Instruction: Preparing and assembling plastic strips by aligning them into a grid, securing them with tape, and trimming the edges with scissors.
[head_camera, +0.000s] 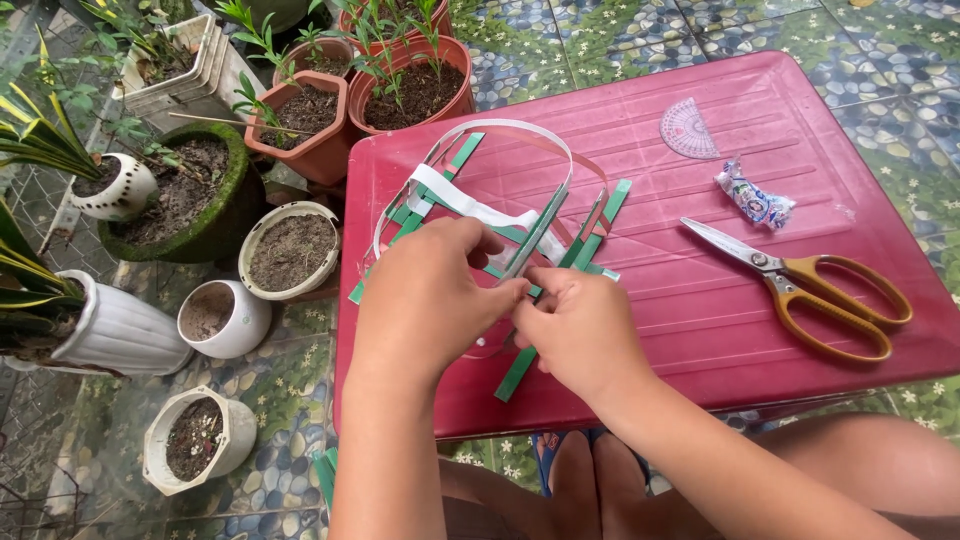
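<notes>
on the right half of the red table (700, 330) lie scissors (805, 290) with orange handles, blades pointing up-left, well apart from the hands. above them sit a small wrapped candy (755, 198) and a clear protractor (689, 130), near the far edge. off the table's left edge stand flower pots (292, 250) of soil, some white, some terracotta (318, 125) with green shoots, close against that side.

the woven strips (500, 225), green and white, lie on the left half of the table, with white loops arching above them. the left hand (425, 295) rests on the weave, fingers curled narrow and pinching a strip. the right hand (580, 330) meets it just beside, fingers closed on a strip end near the weave's middle.

loose strip ends stick out toward the near edge. bare table lies between the weave and the scissors. bare knees (580, 480) sit below the near edge.
</notes>
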